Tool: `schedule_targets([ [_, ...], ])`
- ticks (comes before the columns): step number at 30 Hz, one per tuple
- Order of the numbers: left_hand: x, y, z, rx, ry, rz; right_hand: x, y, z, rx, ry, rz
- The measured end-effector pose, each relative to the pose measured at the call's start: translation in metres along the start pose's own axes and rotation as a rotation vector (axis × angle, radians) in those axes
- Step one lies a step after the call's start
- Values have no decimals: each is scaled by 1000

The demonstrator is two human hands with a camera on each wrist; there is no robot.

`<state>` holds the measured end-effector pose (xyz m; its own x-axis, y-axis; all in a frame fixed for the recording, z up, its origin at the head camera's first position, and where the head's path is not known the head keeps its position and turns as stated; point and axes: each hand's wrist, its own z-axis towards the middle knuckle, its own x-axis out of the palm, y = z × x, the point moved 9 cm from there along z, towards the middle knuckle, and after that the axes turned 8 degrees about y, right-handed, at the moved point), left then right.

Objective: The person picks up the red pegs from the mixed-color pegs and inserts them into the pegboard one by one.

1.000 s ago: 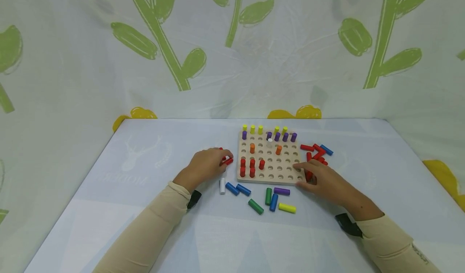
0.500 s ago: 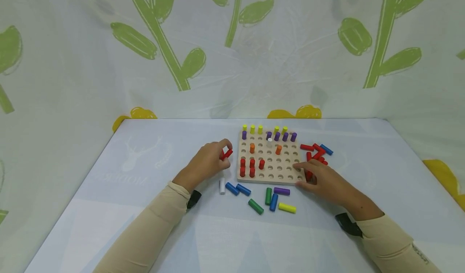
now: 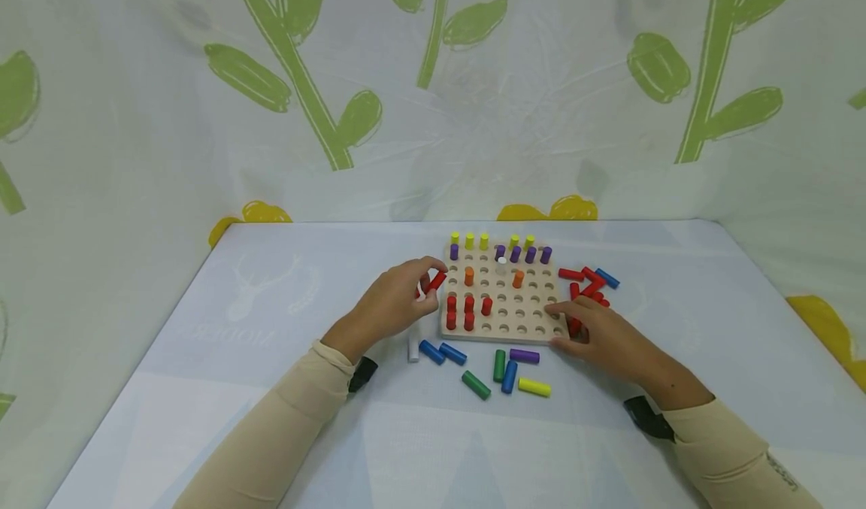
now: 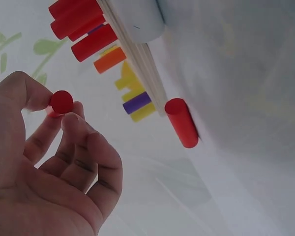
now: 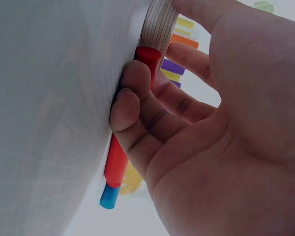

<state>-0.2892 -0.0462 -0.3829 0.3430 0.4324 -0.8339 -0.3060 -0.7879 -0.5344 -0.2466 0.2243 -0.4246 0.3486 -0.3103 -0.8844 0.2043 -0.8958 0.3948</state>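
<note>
Thumb and forefinger of my left hand (image 3: pixel 386 302) pinch a red peg (image 3: pixel 437 280), raised beside the left edge of the wooden pegboard (image 3: pixel 504 334). In the left wrist view that peg points its round end at the camera, and another red peg (image 4: pixel 183 123) lies on the table near the board. My right hand (image 3: pixel 605 336) holds the board's near right corner, thumb at the front edge and forefinger on top. Its other fingers are curled down beside a red peg (image 5: pixel 148 59). Red pegs (image 3: pixel 469 312), orange, purple, yellow and white ones stand in the holes.
Loose red pegs (image 3: pixel 594 286) and a blue peg (image 3: pixel 608 278) lie right of the board. In front of it lie a white peg (image 3: pixel 413 348), several blue pegs (image 3: pixel 452 353), green pegs (image 3: pixel 476 385), a purple peg (image 3: pixel 524 355) and a yellow peg (image 3: pixel 534 387).
My left hand has lifted a red peg from the table left of the board and moved it right, to the board's edge. The right hand has stayed at the corner.
</note>
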Motion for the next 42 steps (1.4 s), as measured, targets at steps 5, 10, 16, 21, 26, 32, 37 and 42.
schedule_targets([
  [5,-2,-8,-3,45,-12,-22,-1,1,0,2,7,2],
  [10,-3,-17,-7,83,-25,-19,-1,2,0,3,10,0],
  [16,-2,-25,-10,87,-12,-31,-3,2,-1,2,10,3],
  [21,3,-32,-12,107,3,-59,-4,3,-1,-1,8,5],
  [26,10,-37,-14,126,11,-76,-1,1,0,4,18,23],
  [32,15,-52,-15,170,8,-67,4,0,1,5,22,29],
  [37,15,-71,-11,242,-6,-22,4,-2,1,9,10,16],
  [42,12,-86,-11,321,-50,65,2,-2,1,-2,8,5],
])
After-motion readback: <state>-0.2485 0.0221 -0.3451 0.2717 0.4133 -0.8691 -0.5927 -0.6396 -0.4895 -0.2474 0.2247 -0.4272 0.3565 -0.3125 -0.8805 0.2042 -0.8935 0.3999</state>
